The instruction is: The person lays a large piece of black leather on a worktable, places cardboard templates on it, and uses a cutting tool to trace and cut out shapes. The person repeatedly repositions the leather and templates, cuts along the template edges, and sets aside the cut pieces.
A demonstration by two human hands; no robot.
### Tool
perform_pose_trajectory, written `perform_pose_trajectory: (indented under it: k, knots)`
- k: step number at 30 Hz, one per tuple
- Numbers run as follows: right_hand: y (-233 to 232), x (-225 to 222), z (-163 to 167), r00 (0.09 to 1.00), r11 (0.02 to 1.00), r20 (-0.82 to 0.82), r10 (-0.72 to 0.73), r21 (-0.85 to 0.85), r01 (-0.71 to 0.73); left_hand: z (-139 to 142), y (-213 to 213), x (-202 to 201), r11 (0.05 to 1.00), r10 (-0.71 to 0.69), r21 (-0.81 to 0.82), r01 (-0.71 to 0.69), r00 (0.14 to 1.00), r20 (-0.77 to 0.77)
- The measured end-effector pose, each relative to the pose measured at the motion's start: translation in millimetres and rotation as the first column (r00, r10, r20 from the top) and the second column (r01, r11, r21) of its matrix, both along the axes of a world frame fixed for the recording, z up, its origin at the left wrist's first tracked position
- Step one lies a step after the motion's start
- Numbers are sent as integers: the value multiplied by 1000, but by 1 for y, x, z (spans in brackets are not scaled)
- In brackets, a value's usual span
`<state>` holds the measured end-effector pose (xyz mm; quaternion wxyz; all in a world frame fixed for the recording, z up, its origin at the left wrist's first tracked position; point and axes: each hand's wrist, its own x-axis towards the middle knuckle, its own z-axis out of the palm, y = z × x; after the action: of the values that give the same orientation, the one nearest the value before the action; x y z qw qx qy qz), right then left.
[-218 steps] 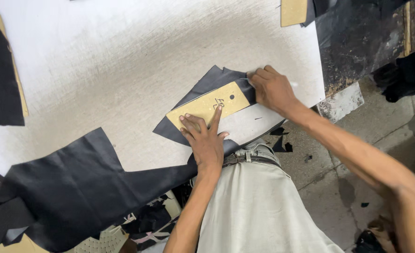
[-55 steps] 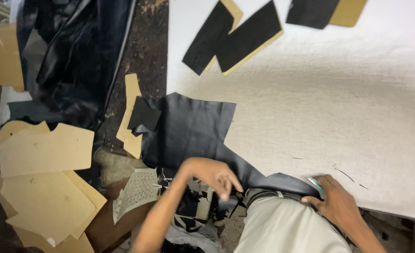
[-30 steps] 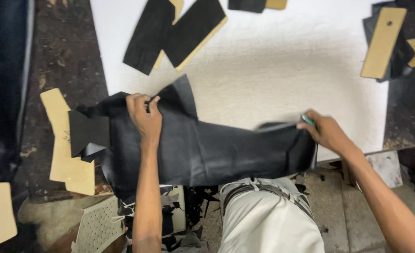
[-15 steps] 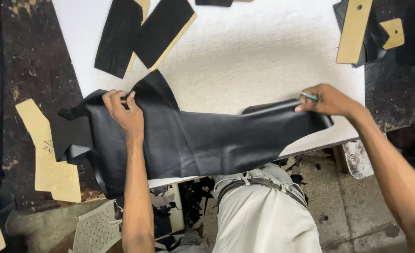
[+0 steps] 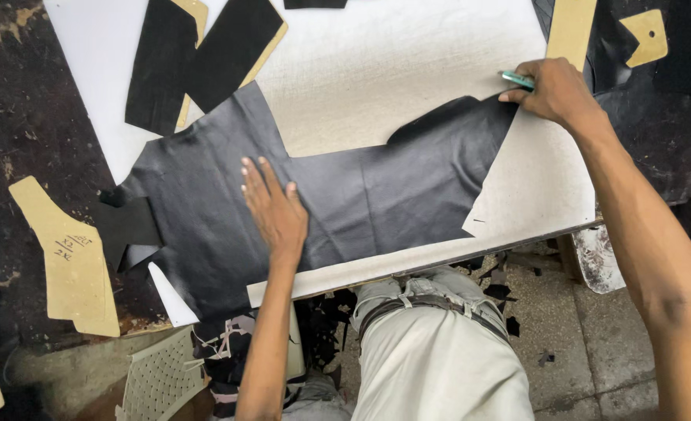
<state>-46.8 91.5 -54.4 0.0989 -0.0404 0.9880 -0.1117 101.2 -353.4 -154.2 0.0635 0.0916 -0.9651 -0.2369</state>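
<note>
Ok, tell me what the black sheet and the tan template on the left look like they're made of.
Black sheet: probably leather or a leather-like material; matte with a faint sheen, limp, softly creased, irregular cut edges. Tan template: looks like stiff cardboard; flat, dull, clean-cut edges, pen marks on its face.

Bright, even overhead light; sharp, dim edges.

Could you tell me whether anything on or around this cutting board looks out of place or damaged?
Mostly the black leather sheet: its left part hangs off the white cutting board onto the dark bench, under the flat left hand. The right hand pins its far end while gripping a green tool. Black offcuts litter the floor.
</note>
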Motion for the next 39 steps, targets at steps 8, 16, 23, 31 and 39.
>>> perform_pose_trajectory:
  k: [8, 16, 23, 31, 39]
  knots:
    - [33, -27, -7, 937, 981, -324, 135, -88, -171, -10, 224, -1, 925, -328, -134, 356, 924, 195]
    - [42, 8, -24, 729, 913, -680, 78, -244, -326, 14, 349, -11, 818, -563, 191, 543, 823, 70]
    - [10, 112, -51, 981, 385, 92, -174, -910, 153, 142, 278, 79, 413, -718, 728, 547, 688, -110]
    - [-46, 201, -90, 980, 716, 186, -68, -675, 177, 216, 221, 161, -117, -374, 746, 655, 667, -644]
    - [-55, 218, -120, 966, 765, 137, -221, -589, 259, 190, 120, 193, -202, -161, 718, 666, 700, -696]
